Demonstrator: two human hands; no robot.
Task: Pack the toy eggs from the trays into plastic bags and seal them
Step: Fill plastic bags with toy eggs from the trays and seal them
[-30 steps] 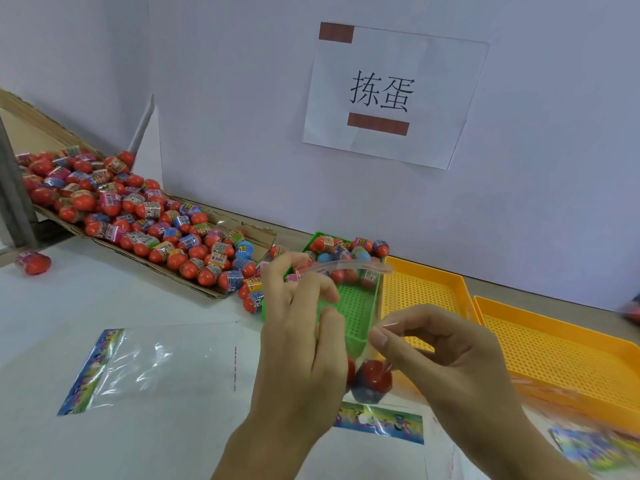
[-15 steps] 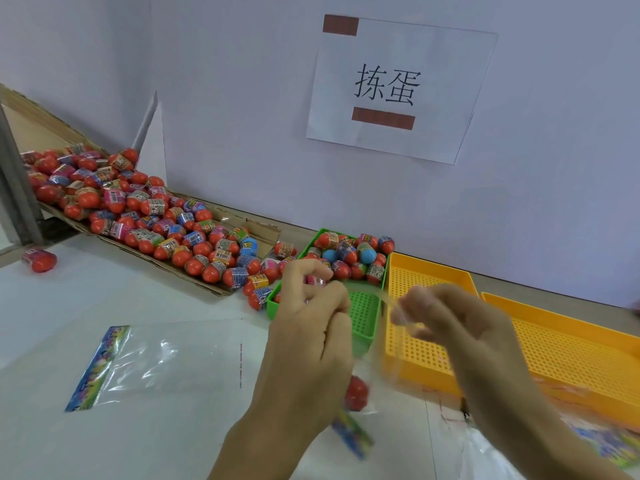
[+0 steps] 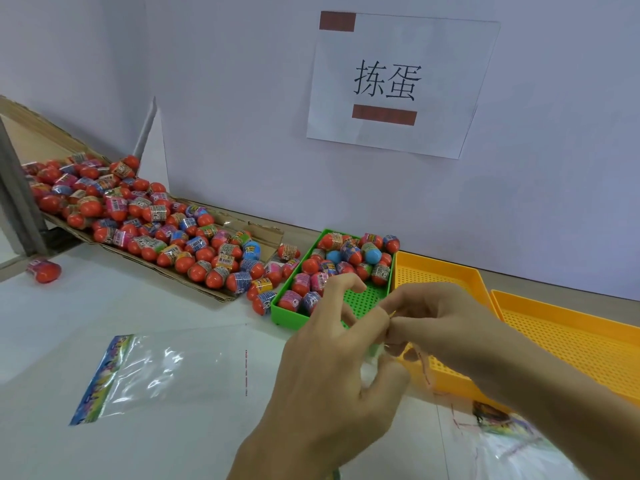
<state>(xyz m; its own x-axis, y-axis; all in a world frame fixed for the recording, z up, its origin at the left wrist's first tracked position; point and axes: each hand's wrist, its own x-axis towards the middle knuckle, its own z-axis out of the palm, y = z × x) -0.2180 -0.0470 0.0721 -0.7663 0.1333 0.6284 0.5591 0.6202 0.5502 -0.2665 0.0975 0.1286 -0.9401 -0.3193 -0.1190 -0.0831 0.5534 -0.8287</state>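
Though mostly hidden, clear crinkled plastic bag (image 3: 424, 367) pinched between left hand (image 3: 332, 362) and right hand (image 3: 446, 327), hands together.

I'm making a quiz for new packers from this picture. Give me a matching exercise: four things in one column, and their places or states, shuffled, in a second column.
Things:
1. green tray
2. near orange tray
3. empty bag
4. stray egg

Places or states:
A. lies flat on the table, left of the hands
B. alone on the table at the far left
C. partly filled with eggs at its far end
D. shows no eggs, right of the green one

Pairs: 1-C, 2-D, 3-A, 4-B
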